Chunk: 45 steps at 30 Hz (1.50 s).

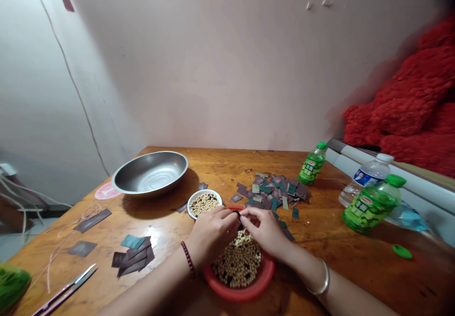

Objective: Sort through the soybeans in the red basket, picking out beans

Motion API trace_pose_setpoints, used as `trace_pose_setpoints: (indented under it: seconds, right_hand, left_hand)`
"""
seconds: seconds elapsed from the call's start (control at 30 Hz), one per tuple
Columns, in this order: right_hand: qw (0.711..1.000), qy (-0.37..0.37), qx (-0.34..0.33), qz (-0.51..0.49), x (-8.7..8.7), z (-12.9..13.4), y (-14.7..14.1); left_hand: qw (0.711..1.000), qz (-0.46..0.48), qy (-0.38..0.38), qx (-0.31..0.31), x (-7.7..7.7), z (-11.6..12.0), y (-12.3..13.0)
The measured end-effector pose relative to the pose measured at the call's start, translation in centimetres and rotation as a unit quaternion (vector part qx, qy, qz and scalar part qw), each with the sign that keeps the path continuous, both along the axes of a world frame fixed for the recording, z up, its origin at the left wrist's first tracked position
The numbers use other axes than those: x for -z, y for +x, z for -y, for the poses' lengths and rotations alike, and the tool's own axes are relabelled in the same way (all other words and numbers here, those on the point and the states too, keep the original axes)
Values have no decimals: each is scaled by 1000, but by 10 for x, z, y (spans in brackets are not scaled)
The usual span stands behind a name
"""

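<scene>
Reading my feed from left to right, I see thread snips (66,290) on the wooden table (330,245), dark card rectangles (133,257), and a steel basin (150,173) near a white bowl of beans (204,203). My left hand (213,235) and right hand (265,230) meet just above a red bowl of soybeans and black beans (245,293), fingers nearly closed, both pinching something small and dark I can't identify. Further right stands a green bottle (371,204).
</scene>
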State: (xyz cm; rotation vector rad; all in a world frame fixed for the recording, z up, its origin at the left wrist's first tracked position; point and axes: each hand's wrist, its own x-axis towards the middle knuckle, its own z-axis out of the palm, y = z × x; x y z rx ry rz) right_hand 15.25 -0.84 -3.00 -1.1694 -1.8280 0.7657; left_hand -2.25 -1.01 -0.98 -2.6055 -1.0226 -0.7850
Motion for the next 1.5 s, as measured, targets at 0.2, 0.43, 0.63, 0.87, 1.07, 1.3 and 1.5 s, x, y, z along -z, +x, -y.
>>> trace_pose_setpoints:
  seconds: [0.2, 0.43, 0.63, 0.87, 1.07, 1.3, 1.5]
  right_hand:
    - [1000, 3, 3, 3, -1, 0, 0]
    - [1000, -2, -5, 2, 1, 0, 0]
    - [1000, 0, -6, 7, 0, 0, 0]
    - [1000, -5, -9, -3, 0, 0, 0]
    - [1000, 4, -4, 1, 1, -1, 0]
    - [1000, -3, -5, -6, 2, -2, 0]
    - [1000, -13, -10, -11, 2, -1, 0]
  left_hand:
    - [1000, 12, 6, -28, 0, 0, 1]
    - [1000, 11, 4, -1, 0, 0, 1]
    - [1000, 13, -5, 15, 2, -1, -1]
    - [1000, 0, 4, -6, 2, -1, -1]
    - [1000, -5, 0, -13, 2, -1, -1]
    - [999, -23, -13, -25, 0, 0, 0]
    - [999, -44, -4, 2, 1, -1, 0]
